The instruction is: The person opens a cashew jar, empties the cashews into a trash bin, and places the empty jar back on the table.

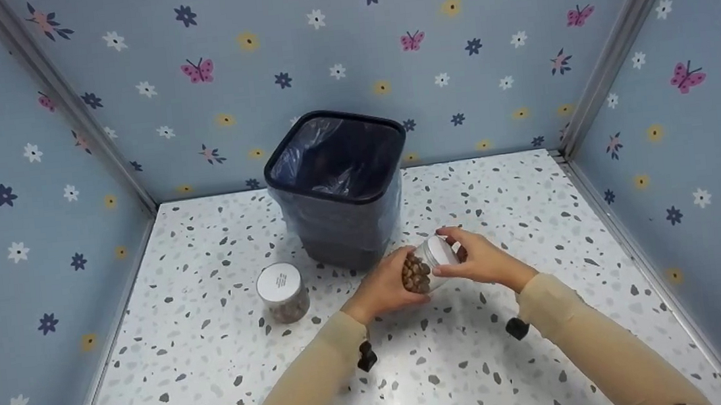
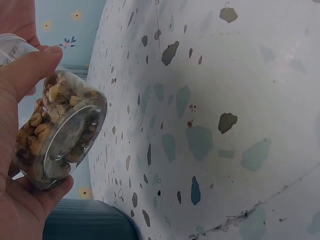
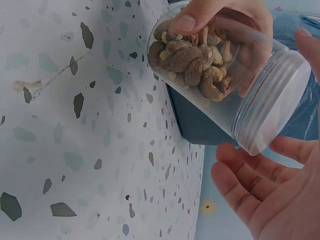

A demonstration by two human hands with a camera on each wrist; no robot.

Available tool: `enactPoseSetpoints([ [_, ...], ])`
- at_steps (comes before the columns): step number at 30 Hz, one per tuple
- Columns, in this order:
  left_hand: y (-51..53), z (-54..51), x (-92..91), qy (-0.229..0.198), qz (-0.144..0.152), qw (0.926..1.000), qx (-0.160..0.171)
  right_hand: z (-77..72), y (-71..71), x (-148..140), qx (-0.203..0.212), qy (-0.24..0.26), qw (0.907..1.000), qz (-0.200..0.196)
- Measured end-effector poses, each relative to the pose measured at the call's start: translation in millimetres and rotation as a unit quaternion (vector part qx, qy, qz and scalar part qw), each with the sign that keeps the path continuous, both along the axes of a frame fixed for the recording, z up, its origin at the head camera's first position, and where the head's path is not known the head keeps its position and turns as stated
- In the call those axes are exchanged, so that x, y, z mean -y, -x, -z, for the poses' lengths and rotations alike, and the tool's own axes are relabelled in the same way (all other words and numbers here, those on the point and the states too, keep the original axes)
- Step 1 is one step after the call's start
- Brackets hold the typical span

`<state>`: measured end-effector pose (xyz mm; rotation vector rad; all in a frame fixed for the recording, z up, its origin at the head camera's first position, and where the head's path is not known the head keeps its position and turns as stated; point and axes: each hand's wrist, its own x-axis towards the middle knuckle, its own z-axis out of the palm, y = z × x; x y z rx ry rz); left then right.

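My left hand (image 1: 385, 286) grips a clear plastic jar (image 3: 215, 65) around its body. The jar is tilted, its base toward the left hand and its lid (image 3: 277, 97) facing the right. Brown, wrinkled pieces that look like dried mushrooms (image 2: 52, 117) lie in its base half. My right hand (image 1: 482, 260) curves its fingers and thumb around the lid, with fingertips at the rim in the right wrist view. The lid sits on the jar's mouth and bears a white top. To the left stands a second jar (image 1: 283, 296), upright, with a white-topped lid and brownish contents.
Just behind the hands stands a dark square bin (image 1: 343, 230), lined with a clear bag, its rim well above the jar. The speckled white tabletop (image 1: 209, 349) is bounded by blue flower-patterned panels (image 1: 332, 46) at the back and both sides.
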<state>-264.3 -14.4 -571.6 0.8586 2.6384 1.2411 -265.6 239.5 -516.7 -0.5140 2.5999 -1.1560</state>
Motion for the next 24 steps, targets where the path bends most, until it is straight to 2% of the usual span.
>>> enactPoseSetpoints([
  [7, -3.6, -0.9, 2.8, 0.016, -0.016, 0.9995, -0.020, -0.4, -2.2, 8.6, -0.021, -0.009, 0.9997, 0.002],
  [14, -7.5, -2.3, 4.1, 0.036, -0.036, 0.9978, -0.043, -4.0, -1.8, 14.0, -0.024, -0.019, 0.9995, 0.001],
  [19, -9.5, -2.9, 5.5, 0.053, -0.043, 0.9968, -0.041, -2.6, -1.4, 15.7, -0.027, -0.023, 0.9994, -0.006],
  [24, -11.6, -4.4, 6.7, 0.045, -0.045, 0.9973, -0.037, -1.3, -2.6, 17.0, -0.045, -0.011, 0.9989, -0.003],
])
